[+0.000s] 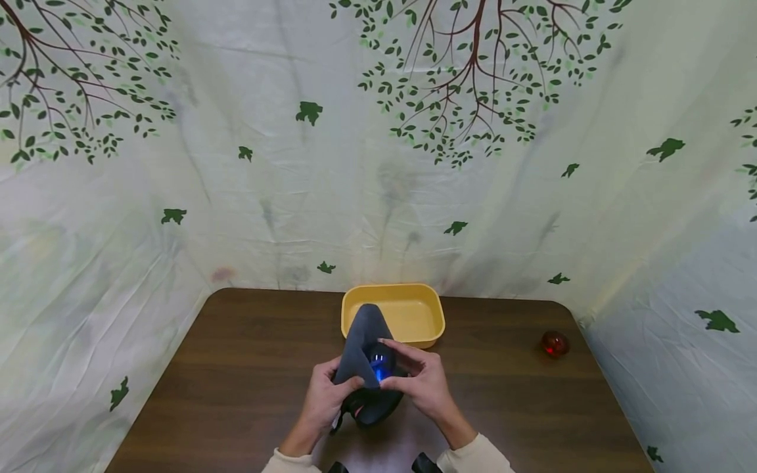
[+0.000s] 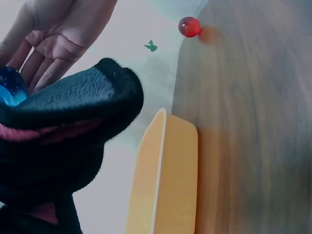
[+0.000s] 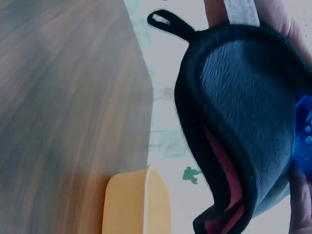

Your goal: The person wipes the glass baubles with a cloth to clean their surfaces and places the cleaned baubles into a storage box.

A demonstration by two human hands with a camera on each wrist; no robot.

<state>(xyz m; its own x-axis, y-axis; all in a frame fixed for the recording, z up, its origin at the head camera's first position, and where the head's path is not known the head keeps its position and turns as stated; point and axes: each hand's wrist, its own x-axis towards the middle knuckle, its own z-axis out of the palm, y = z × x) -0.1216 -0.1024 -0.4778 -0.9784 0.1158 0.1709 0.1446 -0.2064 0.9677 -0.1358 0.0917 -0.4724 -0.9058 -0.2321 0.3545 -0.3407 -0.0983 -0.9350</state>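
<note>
A dark grey cloth (image 1: 362, 335) with black edging, a hanging loop and a reddish-pink underside is held above the table. My left hand (image 1: 327, 397) grips it at its left side, thumb on top. A shiny blue ball (image 1: 381, 362) sits against the cloth, between my two hands. My right hand (image 1: 422, 381) pinches this ball between thumb and fingers. In the left wrist view the cloth (image 2: 73, 97) partly covers the ball (image 2: 10, 87). The right wrist view shows a white tag (image 3: 242, 12) on the cloth's edge, and only part of the ball (image 3: 304, 134).
A yellow tub (image 1: 414, 312) stands at the far edge of the brown wooden table (image 1: 248, 368), just beyond my hands. A clear red ball (image 1: 555, 343) lies toward the table's right edge. A pale curtain (image 1: 378, 197) with printed leaves hangs behind.
</note>
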